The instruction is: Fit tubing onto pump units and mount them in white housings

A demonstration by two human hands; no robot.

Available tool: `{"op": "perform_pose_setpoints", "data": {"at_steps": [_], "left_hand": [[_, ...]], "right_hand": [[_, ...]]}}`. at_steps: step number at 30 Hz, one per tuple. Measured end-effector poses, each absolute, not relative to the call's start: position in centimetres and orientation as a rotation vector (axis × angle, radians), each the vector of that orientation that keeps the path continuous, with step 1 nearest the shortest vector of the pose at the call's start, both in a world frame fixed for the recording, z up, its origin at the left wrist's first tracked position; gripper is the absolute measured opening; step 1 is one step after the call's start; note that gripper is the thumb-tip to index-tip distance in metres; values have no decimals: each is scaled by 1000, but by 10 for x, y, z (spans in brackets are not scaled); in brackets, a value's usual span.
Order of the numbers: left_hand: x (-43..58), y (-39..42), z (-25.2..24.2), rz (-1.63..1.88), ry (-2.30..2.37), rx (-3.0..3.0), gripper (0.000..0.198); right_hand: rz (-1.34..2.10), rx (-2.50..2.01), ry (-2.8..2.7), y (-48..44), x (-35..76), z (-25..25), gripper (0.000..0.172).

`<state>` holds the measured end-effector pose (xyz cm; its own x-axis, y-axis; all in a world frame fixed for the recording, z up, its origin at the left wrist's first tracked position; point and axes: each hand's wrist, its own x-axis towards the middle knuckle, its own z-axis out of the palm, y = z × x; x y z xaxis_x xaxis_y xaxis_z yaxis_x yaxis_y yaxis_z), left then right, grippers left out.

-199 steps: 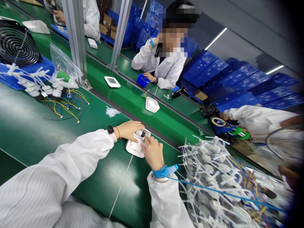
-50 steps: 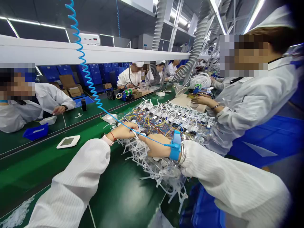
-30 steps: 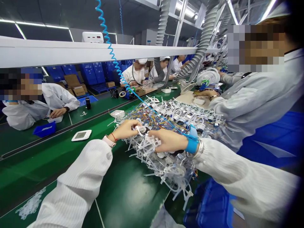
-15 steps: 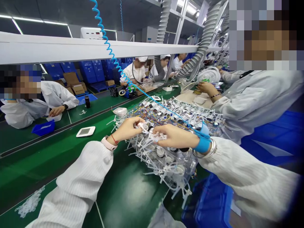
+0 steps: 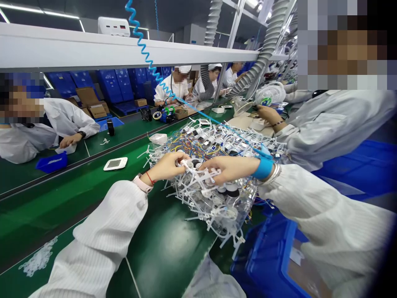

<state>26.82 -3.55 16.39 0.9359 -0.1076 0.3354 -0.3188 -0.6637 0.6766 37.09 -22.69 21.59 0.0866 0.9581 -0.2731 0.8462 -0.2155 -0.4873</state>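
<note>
My left hand (image 5: 170, 164), in a pink wristband and red string, has thumb and index finger closed on a small whitish part (image 5: 187, 164) with white plastic strips. Just to its right, my right hand (image 5: 232, 168), wearing a blue wrist strap, has its fingers curled onto white tube-like strips (image 5: 214, 174) at the same spot; its fingertips are partly hidden. Both hands are over a clear plastic tray (image 5: 228, 213) heaped with small cylindrical motor or pump units (image 5: 232, 189), thin coloured wires (image 5: 182, 142) and white strips that look like tubes or cable ties.
A green conveyor (image 5: 77, 182) carries a white device with a screen (image 5: 115, 164). White loops (image 5: 39, 256) lie at the lower left, a blue bin (image 5: 263, 256) stands lower right. A blue coiled cord (image 5: 141, 45) hangs ahead. Co-workers' hands (image 5: 269, 116) work at the right and across the belt.
The white device has shifted slightly right along the conveyor. My right hand has tilted a little, its fingers lower over the strips. The whole view has moved slightly; my left hand keeps its pinch.
</note>
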Motion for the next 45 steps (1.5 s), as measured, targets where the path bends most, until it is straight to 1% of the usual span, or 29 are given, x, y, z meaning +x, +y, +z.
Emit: {"op": "perform_pose_setpoints", "data": {"at_steps": [2, 4, 8, 10, 13, 15, 19, 25, 29, 32, 38, 41, 43, 45], "left_hand": [[268, -36, 163, 351, -303, 2288, 22], [269, -36, 163, 349, -310, 2284, 22], [270, -36, 163, 340, -295, 2294, 22], [270, -34, 161, 340, -292, 2285, 22], [272, -31, 159, 350, -272, 2243, 21], [274, -30, 158, 356, -225, 2193, 22], [281, -31, 164, 394, -131, 2029, 23], [282, -31, 188, 376, -136, 1822, 28], [265, -28, 209, 428, -158, 1771, 31], [244, -26, 223, 482, -136, 1789, 29], [200, -28, 245, 525, -105, 1787, 30], [186, -28, 255, 561, -106, 1775, 29], [182, -29, 254, 610, -93, 1773, 28], [179, -30, 243, 654, -56, 1785, 27]], "right_hand": [[812, -2152, -1821, -229, 375, 216, 32], [723, -2226, -1815, -229, 370, 214, 30], [292, -2487, -1805, -218, 346, 205, 23], [103, -2604, -1788, -212, 338, 199, 23], [-23, -2679, -1733, -206, 338, 194, 25], [-81, -2651, -1634, -206, 345, 194, 28], [-134, -2515, -1458, -206, 362, 204, 29], [-201, -2382, -1537, -198, 358, 240, 27], [-281, -2372, -1560, -193, 338, 268, 27], [-360, -2345, -1586, -189, 319, 281, 25], [-444, -2250, -1703, -184, 283, 298, 26], [-474, -2240, -1728, -183, 272, 308, 23], [-487, -2258, -1700, -182, 267, 306, 21], [-464, -2273, -1672, -181, 265, 293, 20]]}}
